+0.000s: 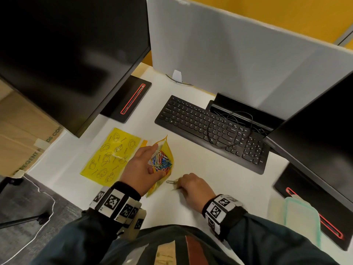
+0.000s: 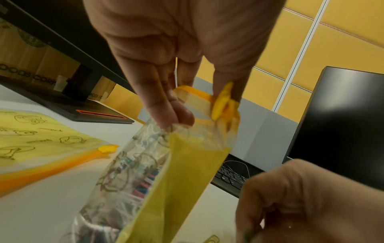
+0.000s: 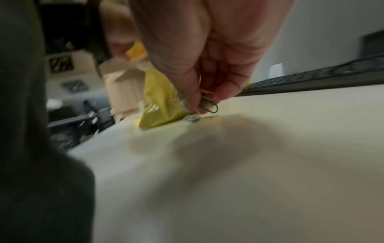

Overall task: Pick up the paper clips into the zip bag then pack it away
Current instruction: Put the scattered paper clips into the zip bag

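Observation:
A small yellow zip bag (image 1: pixel 162 165) stands open on the white desk (image 1: pixel 219 175), full of coloured paper clips (image 1: pixel 161 161). My left hand (image 1: pixel 141 167) pinches the zip bag (image 2: pixel 182 164) near its mouth, by the orange zip strip (image 2: pixel 199 93). My right hand (image 1: pixel 191 185) sits low on the desk just right of the bag and pinches a green paper clip (image 3: pixel 208 106) together with a pink one (image 3: pixel 208 94). One pale paper clip (image 1: pixel 172 181) lies on the desk between the bag and my right hand (image 3: pixel 199 105).
A larger flat yellow zip pouch (image 1: pixel 108 155) lies left of the bag. A black keyboard (image 1: pixel 210 129) with a looped cable lies behind. Two monitors (image 1: pixel 66 54) flank the desk on black stands (image 1: pixel 128 100). A clear lidded box (image 1: pixel 303 217) sits at the right.

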